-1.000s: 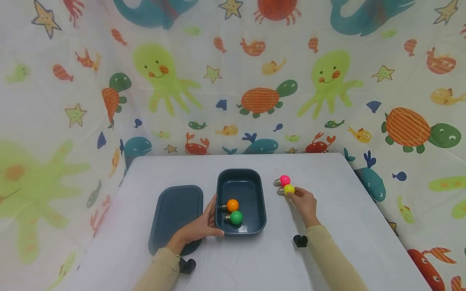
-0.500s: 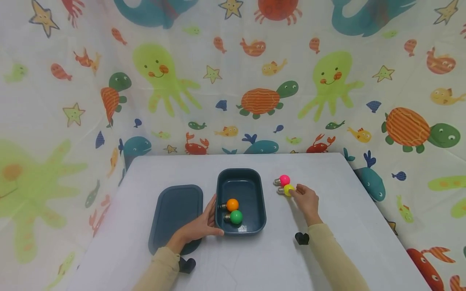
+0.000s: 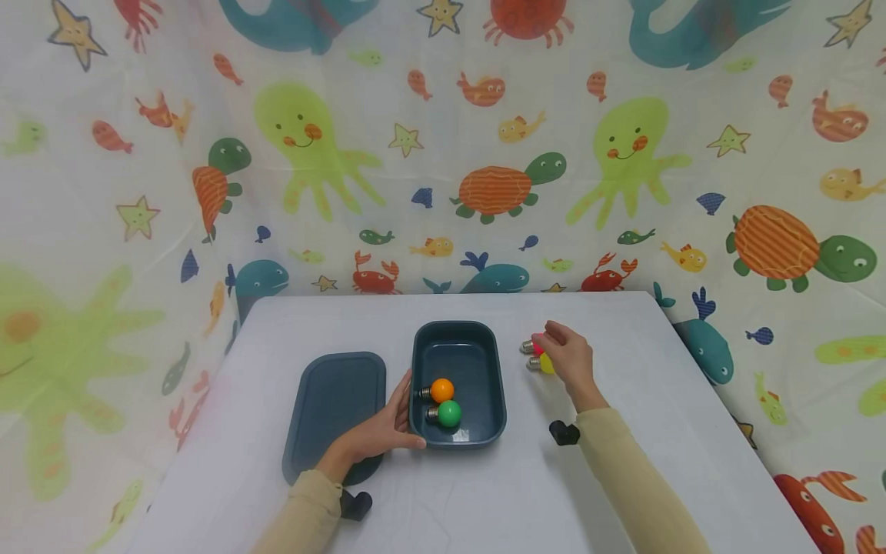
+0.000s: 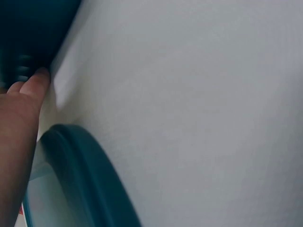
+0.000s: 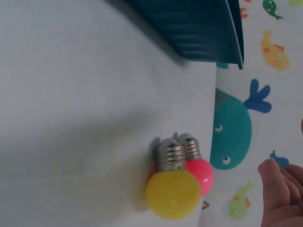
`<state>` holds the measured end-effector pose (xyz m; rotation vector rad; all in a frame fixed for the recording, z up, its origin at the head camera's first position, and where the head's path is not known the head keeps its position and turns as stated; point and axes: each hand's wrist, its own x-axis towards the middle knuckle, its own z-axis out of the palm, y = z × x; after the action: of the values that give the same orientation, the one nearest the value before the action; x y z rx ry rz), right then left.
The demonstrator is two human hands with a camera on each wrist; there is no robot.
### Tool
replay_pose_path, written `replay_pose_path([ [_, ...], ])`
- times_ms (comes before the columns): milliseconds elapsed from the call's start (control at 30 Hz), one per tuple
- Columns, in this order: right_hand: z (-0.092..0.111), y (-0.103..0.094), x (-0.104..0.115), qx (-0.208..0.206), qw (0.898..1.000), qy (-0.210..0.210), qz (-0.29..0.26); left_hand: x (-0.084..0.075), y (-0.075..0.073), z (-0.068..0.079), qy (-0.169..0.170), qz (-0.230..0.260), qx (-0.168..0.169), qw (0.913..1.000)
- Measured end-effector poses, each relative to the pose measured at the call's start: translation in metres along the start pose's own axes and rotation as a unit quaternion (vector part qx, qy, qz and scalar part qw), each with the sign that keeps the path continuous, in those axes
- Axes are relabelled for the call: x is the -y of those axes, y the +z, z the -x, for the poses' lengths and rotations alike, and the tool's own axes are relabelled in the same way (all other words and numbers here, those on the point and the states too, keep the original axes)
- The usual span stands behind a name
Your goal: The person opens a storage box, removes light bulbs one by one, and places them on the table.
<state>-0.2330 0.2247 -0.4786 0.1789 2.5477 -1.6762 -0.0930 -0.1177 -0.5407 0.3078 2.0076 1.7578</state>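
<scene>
My left hand (image 3: 374, 440) rests against the near left corner of the dark blue box (image 3: 465, 368), fingers along its side and thumb at its front. Inside the box lie an orange light bulb (image 3: 443, 390) and a green light bulb (image 3: 450, 414). To the right of the box, a pink light bulb (image 5: 202, 176) and a yellow light bulb (image 5: 173, 195) lie side by side on the table. Above them hovers my right hand (image 3: 571, 358), partly covering both in the head view. Nothing is held in it; in the right wrist view it appears apart from the bulbs.
A dark blue lid (image 3: 334, 415) lies flat left of the box, partly under my left forearm in the head view. The white-covered table (image 3: 484, 500) ends at a curtain (image 3: 429, 215) printed with sea animals.
My right hand touched the yellow bulb, drew slightly back from it, then moved up and left over the pink bulb. The bulbs, the box and my left hand stay in place.
</scene>
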Motion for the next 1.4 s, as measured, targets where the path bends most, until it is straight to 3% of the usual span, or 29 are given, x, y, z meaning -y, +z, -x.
replay_pose_path([
  [633, 0.021, 0.05, 0.044, 0.056, 0.995, -0.083, 0.018, -0.001, 0.006, 0.007, 0.003, -0.002, 0.003, 1.0],
  [1000, 0.037, 0.077, 0.059, 0.119, 0.987, -0.086, 0.067, -0.003, 0.012, 0.013, -0.002, 0.001, 0.002, 1.0],
  [1400, 0.048, 0.093, 0.052, 0.179, 0.977, -0.062, 0.093, -0.005, 0.017, 0.019, -0.005, 0.004, 0.001, 1.0],
])
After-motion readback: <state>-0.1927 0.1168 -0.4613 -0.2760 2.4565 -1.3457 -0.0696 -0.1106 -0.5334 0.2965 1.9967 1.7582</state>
